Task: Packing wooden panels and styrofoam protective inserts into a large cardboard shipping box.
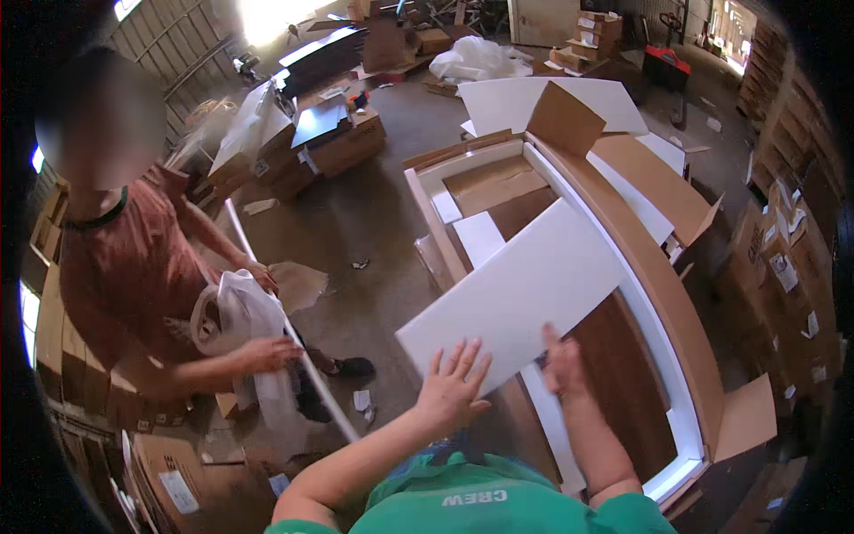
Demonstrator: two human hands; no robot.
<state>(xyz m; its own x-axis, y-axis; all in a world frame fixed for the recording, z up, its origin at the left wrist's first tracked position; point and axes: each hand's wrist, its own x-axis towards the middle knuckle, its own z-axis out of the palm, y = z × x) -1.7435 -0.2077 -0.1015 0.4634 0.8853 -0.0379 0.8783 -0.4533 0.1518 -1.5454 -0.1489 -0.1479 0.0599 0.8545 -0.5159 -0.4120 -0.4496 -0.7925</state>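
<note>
A flat white panel (pixel 520 289) lies slantwise across a long open cardboard box (pixel 658 258), one corner jutting past the box's left side. My left hand (pixel 452 384) is open, fingers spread over the panel's near left end. At the panel's near right edge is my right hand (pixel 565 367), thumb upward. Its fingers are blurred, and whether they grip the edge is unclear. White foam strips (pixel 623 258) line the box's inner walls. Beneath the panel shows a brown surface (pixel 614 392), with another white piece (pixel 479 237) partly covered.
On the left a co-worker (pixel 142 276) holds a long thin white strip (pixel 311 365) and clear plastic wrap (pixel 249 311). More white panels (pixel 551 102) and an open carton (pixel 658 178) lie beyond the box. Stacked cartons (pixel 783 249) stand right; a red pallet jack (pixel 667 67) is farther back.
</note>
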